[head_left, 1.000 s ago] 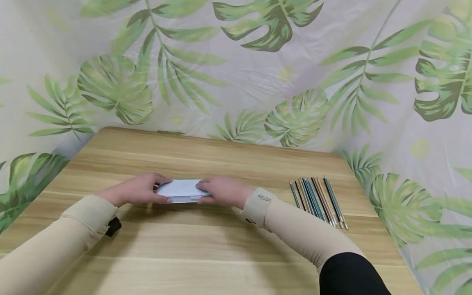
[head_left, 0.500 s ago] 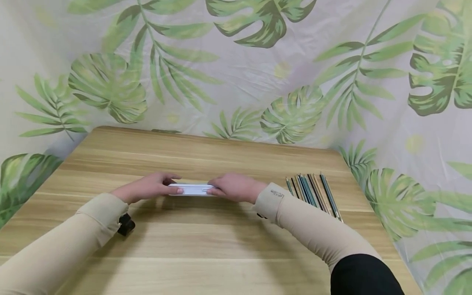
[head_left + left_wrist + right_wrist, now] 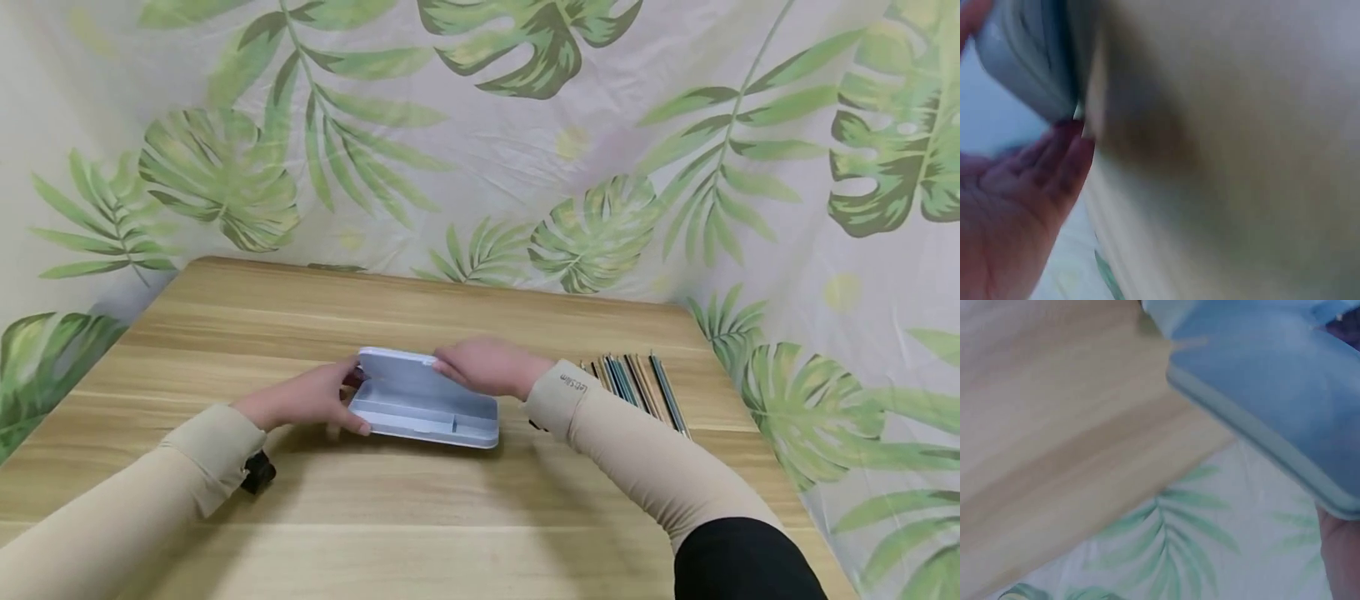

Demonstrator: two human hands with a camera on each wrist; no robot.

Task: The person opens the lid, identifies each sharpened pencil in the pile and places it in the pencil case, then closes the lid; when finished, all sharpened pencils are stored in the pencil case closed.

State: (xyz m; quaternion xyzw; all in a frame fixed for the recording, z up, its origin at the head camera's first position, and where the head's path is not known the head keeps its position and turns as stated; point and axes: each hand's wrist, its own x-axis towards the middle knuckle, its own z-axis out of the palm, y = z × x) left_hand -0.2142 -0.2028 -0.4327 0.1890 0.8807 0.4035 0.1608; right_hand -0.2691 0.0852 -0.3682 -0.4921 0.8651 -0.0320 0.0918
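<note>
At a wooden table (image 3: pixel 450 533), the left hand (image 3: pixel 307 396) gripped the end of an opened case (image 3: pixel 420 408), a divider (image 3: pixel 453 423) inside; the right hand (image 3: pixel 487 367) held its raised lid (image 3: pixel 397 372).

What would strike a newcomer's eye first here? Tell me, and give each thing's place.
First, probably the pale blue case, open mid-table, with the left hand at its left end and the right hand at its raised lid. Next, the row of pencils on the table's right side, partly hidden by the right sleeve. Behind everything hangs the big green leaf-print backdrop.
</note>
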